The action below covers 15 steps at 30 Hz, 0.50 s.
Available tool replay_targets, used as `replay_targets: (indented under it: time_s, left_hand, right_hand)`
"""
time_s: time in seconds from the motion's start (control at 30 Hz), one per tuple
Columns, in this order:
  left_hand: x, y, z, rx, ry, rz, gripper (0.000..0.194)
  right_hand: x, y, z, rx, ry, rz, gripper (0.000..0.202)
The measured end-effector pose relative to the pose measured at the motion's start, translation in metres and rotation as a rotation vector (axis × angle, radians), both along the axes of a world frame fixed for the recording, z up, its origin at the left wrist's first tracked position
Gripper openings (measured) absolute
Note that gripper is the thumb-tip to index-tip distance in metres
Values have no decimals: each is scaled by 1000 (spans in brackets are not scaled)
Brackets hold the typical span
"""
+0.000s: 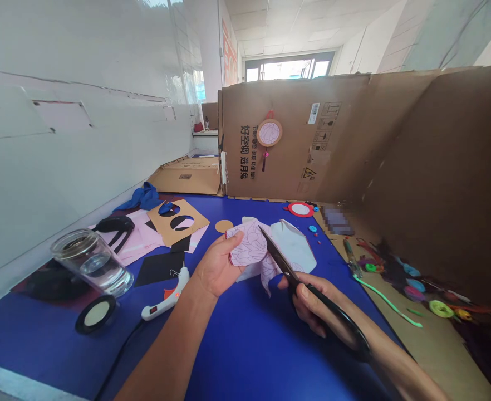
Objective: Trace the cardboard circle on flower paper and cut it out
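Observation:
Between the thumb and fingers of my left hand [218, 264] is a piece of pale pink fabric [249, 244] with dark curved lines and a little red at its left edge. My right hand [316, 298] grips a pair of black scissors [285, 264]. Their blades point up and left and lie against the fabric, whose loose strip hangs below them. Whether the blades are parted is hard to make out. Behind and below the fabric lies a larger whitish cloth [293, 240] on the blue table.
At the left are a glass of water [99, 267], its lid [96, 314], a white glue gun [170, 296] and cardboard with round holes [178, 221]. A cardboard wall [295, 167] stands behind, bearing a round ornament [269, 132]. Colourful craft bits [415, 287] lie at the right.

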<state>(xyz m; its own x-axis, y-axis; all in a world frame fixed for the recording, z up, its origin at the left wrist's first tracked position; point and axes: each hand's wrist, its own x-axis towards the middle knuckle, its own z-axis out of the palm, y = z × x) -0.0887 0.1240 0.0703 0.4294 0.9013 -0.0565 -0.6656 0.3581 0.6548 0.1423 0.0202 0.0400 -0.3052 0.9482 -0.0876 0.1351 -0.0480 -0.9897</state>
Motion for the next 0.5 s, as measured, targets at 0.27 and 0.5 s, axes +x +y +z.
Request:
replay_targets:
  time_s: [0.27,0.5]
  left_hand:
    - [0,0,-1,8,-4,-13,31]
    - [-3,1,-3,17,-1,-24,40]
  right_hand:
    - [2,2,-7,10,77,12,76]
    - [1,3,-9,-19,126,36,75]
